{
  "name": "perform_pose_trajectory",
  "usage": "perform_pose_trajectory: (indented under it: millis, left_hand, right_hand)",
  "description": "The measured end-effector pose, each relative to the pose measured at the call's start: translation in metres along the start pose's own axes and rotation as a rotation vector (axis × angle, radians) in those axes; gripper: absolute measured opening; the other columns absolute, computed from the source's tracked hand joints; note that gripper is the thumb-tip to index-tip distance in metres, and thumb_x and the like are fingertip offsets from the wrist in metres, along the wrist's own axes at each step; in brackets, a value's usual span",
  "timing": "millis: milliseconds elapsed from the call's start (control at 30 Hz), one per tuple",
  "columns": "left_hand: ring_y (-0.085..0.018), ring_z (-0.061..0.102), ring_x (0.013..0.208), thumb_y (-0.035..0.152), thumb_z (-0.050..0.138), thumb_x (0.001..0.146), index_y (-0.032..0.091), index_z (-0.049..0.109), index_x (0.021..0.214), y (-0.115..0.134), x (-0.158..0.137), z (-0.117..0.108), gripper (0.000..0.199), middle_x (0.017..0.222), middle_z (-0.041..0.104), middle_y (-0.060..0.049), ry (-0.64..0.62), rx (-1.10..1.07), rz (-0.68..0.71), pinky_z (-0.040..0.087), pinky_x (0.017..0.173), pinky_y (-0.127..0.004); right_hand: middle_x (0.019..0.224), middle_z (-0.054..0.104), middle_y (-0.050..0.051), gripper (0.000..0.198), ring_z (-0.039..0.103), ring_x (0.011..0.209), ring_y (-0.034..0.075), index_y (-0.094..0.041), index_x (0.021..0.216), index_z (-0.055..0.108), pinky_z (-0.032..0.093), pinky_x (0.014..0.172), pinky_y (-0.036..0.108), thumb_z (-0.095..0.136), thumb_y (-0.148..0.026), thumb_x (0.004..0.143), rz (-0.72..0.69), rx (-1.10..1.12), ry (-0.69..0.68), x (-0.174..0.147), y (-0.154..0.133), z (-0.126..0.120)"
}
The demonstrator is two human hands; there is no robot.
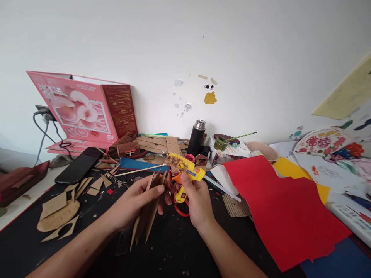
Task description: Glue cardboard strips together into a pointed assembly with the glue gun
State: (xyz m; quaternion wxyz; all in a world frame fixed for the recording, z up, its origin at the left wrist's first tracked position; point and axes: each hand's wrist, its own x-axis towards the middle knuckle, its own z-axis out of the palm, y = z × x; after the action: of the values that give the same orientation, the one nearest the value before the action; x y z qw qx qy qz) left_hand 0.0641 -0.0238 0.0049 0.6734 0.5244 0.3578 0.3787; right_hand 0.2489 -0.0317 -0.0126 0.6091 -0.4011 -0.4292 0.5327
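My left hand (139, 199) grips several folded or joined brown cardboard pieces (146, 216), which stand on edge above the black table. A yellow hot glue gun (189, 168) is in my right hand (199, 199), its nozzle aimed left and away from me over the cardboard. From its rear a pale glue stick (222, 187) sticks out. Below the gun shows part of a red loop, perhaps a scissor handle (181, 210). The fingers of my left hand behind the cardboard are partly hidden.
Cardboard scraps (56, 202) and a black phone (78, 165) lie at left, near a pink box (84, 112). Behind stand a black thermos (197, 137) and a green paint jar (221, 144) with a brush. Red paper (284, 212) covers the right side, over yellow paper (319, 189).
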Motion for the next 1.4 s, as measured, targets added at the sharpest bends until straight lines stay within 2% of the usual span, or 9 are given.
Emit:
perform_pose_trajectory:
  millis: [100,200,367,500,767,933,1100,1233,1400]
  left_hand:
    - [-0.018,0.07,0.062,0.065,0.082,0.086,0.016,0.073,0.108,0.0,0.0,-0.002,0.054,0.085,0.077,-0.009,0.013,0.036,-0.015,0.055,0.06,-0.027]
    - [-0.019,0.072,0.065,0.064,0.079,0.089,0.016,0.075,0.112,0.003,-0.002,0.0,0.053,0.091,0.079,-0.01,0.0,0.099,0.001,0.056,0.063,-0.028]
    - [-0.021,0.072,0.07,0.061,0.08,0.089,0.017,0.078,0.101,0.009,-0.005,0.014,0.046,0.09,0.078,-0.009,-0.141,0.205,0.014,0.061,0.068,-0.032]
    - [-0.02,0.071,0.07,0.06,0.08,0.088,0.018,0.079,0.094,0.009,-0.006,0.021,0.043,0.086,0.079,-0.008,-0.177,0.237,0.001,0.06,0.069,-0.031]
    - [-0.017,0.071,0.058,0.066,0.084,0.084,0.016,0.078,0.095,0.003,-0.008,0.014,0.051,0.078,0.078,-0.008,-0.243,-0.025,-0.077,0.053,0.058,-0.025]
    - [-0.017,0.07,0.056,0.066,0.087,0.081,0.016,0.08,0.101,0.003,-0.008,0.015,0.054,0.077,0.079,-0.011,-0.264,-0.154,-0.149,0.053,0.054,-0.023]
    - [-0.021,0.075,0.067,0.064,0.089,0.081,0.016,0.081,0.102,0.011,-0.009,0.005,0.053,0.089,0.083,-0.015,-0.264,-0.073,-0.133,0.06,0.06,-0.027]
    - [-0.022,0.076,0.066,0.065,0.09,0.079,0.015,0.08,0.105,0.016,-0.004,-0.01,0.057,0.087,0.083,-0.015,-0.092,-0.078,-0.106,0.06,0.061,-0.027]
    - [-0.015,0.061,0.051,0.063,0.088,0.079,0.015,0.077,0.094,0.011,0.013,-0.015,0.052,0.07,0.073,-0.004,0.287,-0.279,-0.016,0.049,0.046,-0.023]
  right_hand:
    - [0.086,0.077,0.007,0.06,0.07,0.076,0.021,-0.014,0.106,0.081,0.055,0.073,0.032,0.081,-0.071,0.088,0.013,0.037,-0.008,0.003,0.003,-0.001]
    - [0.083,0.077,0.006,0.057,0.069,0.071,0.02,-0.015,0.103,0.081,0.054,0.066,0.03,0.08,-0.071,0.089,0.036,0.074,-0.013,0.006,0.005,-0.001]
    - [0.057,0.059,-0.002,0.057,0.05,0.046,0.014,-0.017,0.083,0.075,0.04,0.043,0.025,0.081,-0.074,0.086,0.097,0.067,-0.06,0.003,0.007,0.002]
    - [0.053,0.052,-0.005,0.058,0.04,0.043,0.01,-0.015,0.081,0.076,0.029,0.04,0.022,0.085,-0.073,0.081,0.131,0.024,-0.068,-0.001,0.004,0.006]
    - [0.056,0.051,-0.004,0.067,0.038,0.048,0.008,-0.012,0.089,0.081,0.03,0.046,0.021,0.079,-0.079,0.085,0.079,0.065,-0.193,0.0,0.001,0.003]
    - [0.056,0.048,-0.005,0.066,0.035,0.047,0.007,-0.014,0.089,0.078,0.03,0.042,0.018,0.08,-0.079,0.084,0.151,0.2,-0.257,-0.001,0.003,0.005]
    - [0.055,0.055,-0.004,0.059,0.043,0.045,0.009,-0.015,0.086,0.076,0.038,0.042,0.02,0.086,-0.073,0.082,0.228,0.251,-0.171,0.002,0.002,0.005]
    - [0.069,0.072,0.003,0.059,0.065,0.056,0.015,-0.015,0.09,0.079,0.054,0.055,0.025,0.089,-0.072,0.08,0.131,0.241,-0.035,0.011,0.0,-0.001]
    - [0.067,0.073,0.003,0.064,0.062,0.044,0.012,-0.014,0.096,0.078,0.043,0.042,0.021,0.083,-0.077,0.082,0.121,0.134,-0.077,0.013,0.002,-0.004]
